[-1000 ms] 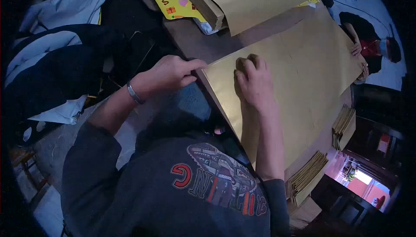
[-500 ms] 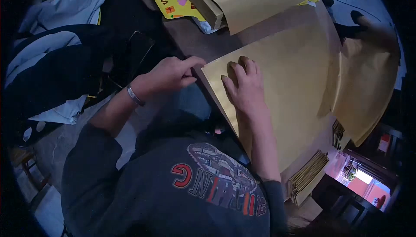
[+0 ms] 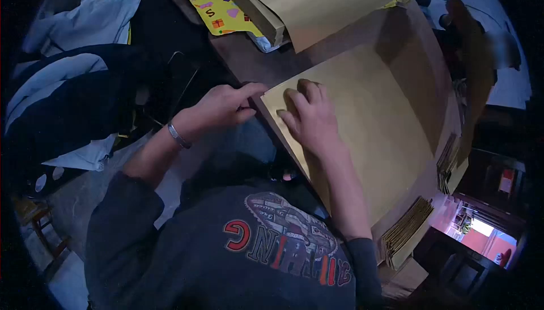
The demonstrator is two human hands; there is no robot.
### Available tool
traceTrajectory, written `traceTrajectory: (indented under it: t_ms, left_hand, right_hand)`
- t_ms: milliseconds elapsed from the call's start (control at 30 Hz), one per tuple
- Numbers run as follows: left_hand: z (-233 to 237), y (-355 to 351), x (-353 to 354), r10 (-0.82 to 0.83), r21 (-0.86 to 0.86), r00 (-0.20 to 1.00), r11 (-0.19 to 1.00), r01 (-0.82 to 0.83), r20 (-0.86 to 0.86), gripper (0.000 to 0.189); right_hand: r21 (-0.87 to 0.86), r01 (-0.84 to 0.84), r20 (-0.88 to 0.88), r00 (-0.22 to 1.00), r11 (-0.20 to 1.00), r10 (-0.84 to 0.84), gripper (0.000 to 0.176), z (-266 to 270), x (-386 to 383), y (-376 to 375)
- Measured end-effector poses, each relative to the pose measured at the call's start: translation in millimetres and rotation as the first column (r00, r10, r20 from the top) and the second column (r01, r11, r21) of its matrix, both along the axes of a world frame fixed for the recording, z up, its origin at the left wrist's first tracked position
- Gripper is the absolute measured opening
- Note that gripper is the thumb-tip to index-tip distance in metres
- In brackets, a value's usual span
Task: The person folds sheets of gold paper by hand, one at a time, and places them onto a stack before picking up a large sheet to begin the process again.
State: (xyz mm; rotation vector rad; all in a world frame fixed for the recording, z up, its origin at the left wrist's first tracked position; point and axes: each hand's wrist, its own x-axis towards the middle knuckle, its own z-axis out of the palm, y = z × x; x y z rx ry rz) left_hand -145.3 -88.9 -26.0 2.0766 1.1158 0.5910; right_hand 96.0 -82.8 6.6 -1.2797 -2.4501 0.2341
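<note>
Though flat, glossy gold sheet [image 3: 368,129]

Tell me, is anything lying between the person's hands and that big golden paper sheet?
Nothing visible does. The right hand lies flat on the golden paper sheet near its corner. The left hand touches that same corner with its fingertips; whether they pinch it cannot be told.

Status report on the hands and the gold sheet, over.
Left hand at near corner of the gold sheet, grip unclear. Right hand open, flat on it. Far end looks lifted. Paper stacks alongside, nothing blocking.
</note>
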Motion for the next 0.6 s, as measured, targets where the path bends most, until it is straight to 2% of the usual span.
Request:
traceTrajectory:
  t_ms: [67,133,167,267,333,433,467,533,600]
  left_hand:
    - [1,1,0,0.011,0.004,1.000,1.000,-0.011,0.015,0.053]
    - [6,0,0,0.005,-0.031,1.000,1.000,-0.004,0.019,0.053]
    - [6,0,-1,0.004,-0.027,1.000,1.000,-0.003,0.020,0.053]
    - [4,0,-4,0.005,-0.009,1.000,1.000,-0.005,-0.002,0.050]
    - [12,-1,-2,0.003,-0.102,0.998,0.995,-0.009,-0.059,0.051]
    - [15,-1,-3,-0.023,-0.079,0.999,0.997,0.020,-0.040,0.050]
    - [18,0,-4,-0.022,-0.074,0.999,0.997,0.020,-0.039,0.050]
    - [22,-3,-4,-0.011,-0.081,0.996,0.997,0.004,-0.090,0.049]
    - [15,-4,-4,-0.004,-0.092,0.997,0.996,-0.003,-0.072,0.048]
  right_hand:
    - [0.039,0.085,-0.012,0.996,0.996,-0.084,0.035,-8,3,14]
    - [-0.018,0.140,0.038,0.990,0.990,-0.139,0.036,-3,4,19]
    - [0.048,0.097,0.046,0.994,0.994,-0.099,0.037,-4,3,16]
    - [0.004,-0.015,0.055,0.998,1.000,0.015,0.036,7,-7,0]
    - [0.066,0.042,0.051,0.998,0.997,-0.045,0.033,-2,-4,11]
    - [0.085,0.171,0.080,0.981,0.982,-0.178,0.028,-6,2,20]
    - [0.134,0.121,0.059,0.990,0.984,-0.130,0.029,-6,1,18]
    - [0.061,0.018,0.018,1.000,0.998,-0.019,0.030,1,-7,8]
    - [0.083,0.050,0.021,0.998,0.995,-0.052,0.031,-9,-8,9]
